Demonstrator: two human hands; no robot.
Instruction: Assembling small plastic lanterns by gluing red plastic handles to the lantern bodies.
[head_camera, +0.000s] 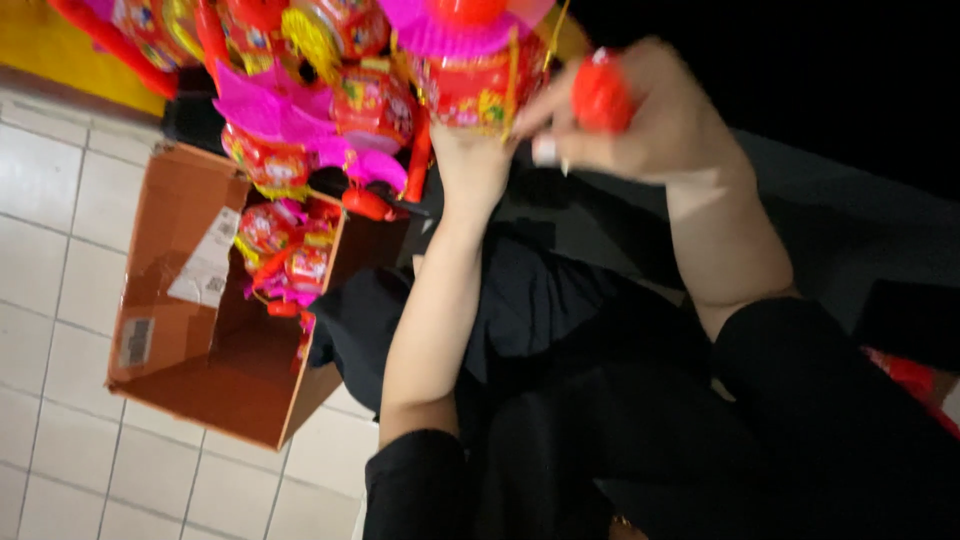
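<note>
Two bare hands work close together near the top of the view, both arms in black sleeves. The right hand (640, 110) is closed around a small red round piece (601, 95), its fingers curled over it so that only the front of the piece shows; the hand is blurred, and how firmly it grips cannot be told. The left hand (470, 160) sits just beside it, palm up against the underside of a red lantern (478, 88) printed with yellow and coloured figures. Whether its fingers wrap around the lantern or only press against it is hidden from this angle. The red piece sits just to the side of the lantern, near its pink fan-shaped top (450, 30); whether the two touch cannot be told.

Beyond the left hand hangs a cluster of similar lanterns (340, 90), red bodies with bright pink paper fans, bunched together and partly overlapping. Below that cluster, further from the hands, an open brown cardboard box (180, 330) rests on a pale tiled floor (50, 200). More red and pink lanterns (285, 260) lie in the box's upper corner, nearest the hanging bunch. Under both forearms spreads dark clothing (560, 330) covering the person's lap. Past the right arm, well away, a red object (910, 380) shows at the edge.
</note>
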